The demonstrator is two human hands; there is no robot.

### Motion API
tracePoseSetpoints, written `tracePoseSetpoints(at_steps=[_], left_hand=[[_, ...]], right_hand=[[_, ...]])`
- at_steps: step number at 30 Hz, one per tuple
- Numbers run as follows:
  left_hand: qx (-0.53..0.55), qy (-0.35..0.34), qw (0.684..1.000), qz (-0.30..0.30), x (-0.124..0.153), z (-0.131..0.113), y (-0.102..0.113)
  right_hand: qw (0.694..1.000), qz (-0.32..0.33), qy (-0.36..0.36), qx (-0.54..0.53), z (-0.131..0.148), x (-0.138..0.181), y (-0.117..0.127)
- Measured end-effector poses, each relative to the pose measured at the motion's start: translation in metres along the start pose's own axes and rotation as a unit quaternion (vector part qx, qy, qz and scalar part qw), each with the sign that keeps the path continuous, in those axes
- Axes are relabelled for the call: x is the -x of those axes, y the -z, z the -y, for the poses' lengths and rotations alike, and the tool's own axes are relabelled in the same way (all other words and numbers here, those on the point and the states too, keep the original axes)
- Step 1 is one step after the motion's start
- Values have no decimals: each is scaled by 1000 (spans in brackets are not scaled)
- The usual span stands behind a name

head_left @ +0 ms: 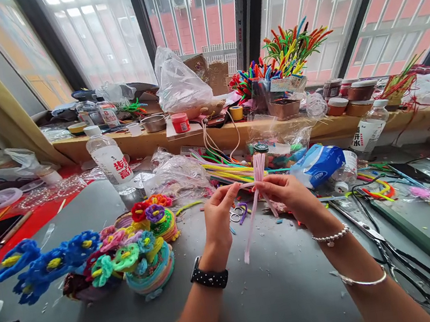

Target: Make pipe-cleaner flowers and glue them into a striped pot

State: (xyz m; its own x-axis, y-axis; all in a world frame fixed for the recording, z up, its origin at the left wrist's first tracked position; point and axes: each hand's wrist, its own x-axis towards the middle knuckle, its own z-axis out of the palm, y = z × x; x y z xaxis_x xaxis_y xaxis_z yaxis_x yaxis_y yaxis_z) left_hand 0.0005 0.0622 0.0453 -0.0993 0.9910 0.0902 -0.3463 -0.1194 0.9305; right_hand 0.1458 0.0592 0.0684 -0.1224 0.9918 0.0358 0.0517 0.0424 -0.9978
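Both of my hands hold a bundle of pale pink pipe cleaners [256, 172] above the grey table [269, 294]. My left hand [218, 217] pinches the bundle from the left at its middle, fingers closed. My right hand [287, 193] grips it from the right, fingers wrapped round. One loose pink end [250, 231] hangs down between my wrists. A black watch sits on my left wrist, a bead bracelet and a bangle on my right.
Finished pipe-cleaner flowers and small baskets [143, 248] stand at my left. Large scissors [402, 262] lie at the right, small scissors [236, 214] behind my hands. A water bottle [110, 158], a tissue pack [317, 164], loose pipe cleaners [225, 173] and a cluttered windowsill lie behind.
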Motion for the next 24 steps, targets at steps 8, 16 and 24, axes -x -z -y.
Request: tracePoseSetpoints(at_steps=[8, 16, 24], left_hand=[[83, 80, 993, 23, 5, 6, -10], [123, 145, 982, 22, 2, 8, -6], [51, 20, 997, 48, -4, 0, 2]], right_hand=[[984, -104, 57, -134, -8, -6, -10], [988, -101, 80, -90, -7, -6, -3], [981, 131, 46, 137, 2, 2, 14]])
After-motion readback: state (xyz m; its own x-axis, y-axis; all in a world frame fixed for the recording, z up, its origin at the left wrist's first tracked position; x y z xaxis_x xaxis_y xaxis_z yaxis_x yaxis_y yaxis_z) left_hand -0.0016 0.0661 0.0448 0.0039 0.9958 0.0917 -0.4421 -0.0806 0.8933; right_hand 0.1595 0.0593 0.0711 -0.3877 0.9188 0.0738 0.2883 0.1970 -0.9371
